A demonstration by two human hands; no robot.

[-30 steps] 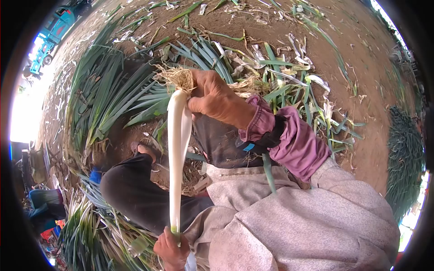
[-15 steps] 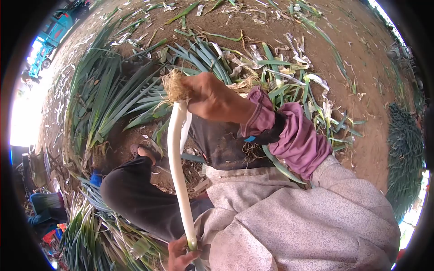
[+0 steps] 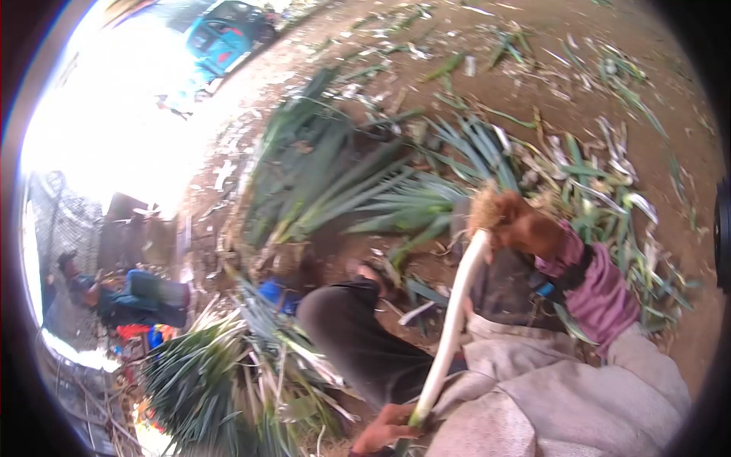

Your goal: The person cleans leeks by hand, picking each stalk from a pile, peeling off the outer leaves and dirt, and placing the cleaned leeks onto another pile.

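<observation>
A long large green onion (image 3: pixel 454 305) slants across my lap, its white stalk running from a hairy root end at the top to a greenish part at the bottom. My right hand (image 3: pixel 525 225), below a purple sleeve cuff (image 3: pixel 601 293), is closed around the root end. Lower down, my left hand (image 3: pixel 384 430) is closed on the greenish end, near the edge of the view. The leaves beyond that hand are mostly hidden. Motion blurs the picture somewhat.
Heaps of green onions lie ahead (image 3: pixel 304 175) and at the lower left (image 3: pixel 213 381). Trimmed leaves and peelings (image 3: pixel 601 179) litter the soil. Another person (image 3: pixel 137 297) sits at the far left. A teal vehicle (image 3: pixel 221 42) stands at the upper left.
The view has swung left, so everything sits farther right. Both hands keep hold of the onion. A loose white strip beside the stalk earlier is not distinct now.
</observation>
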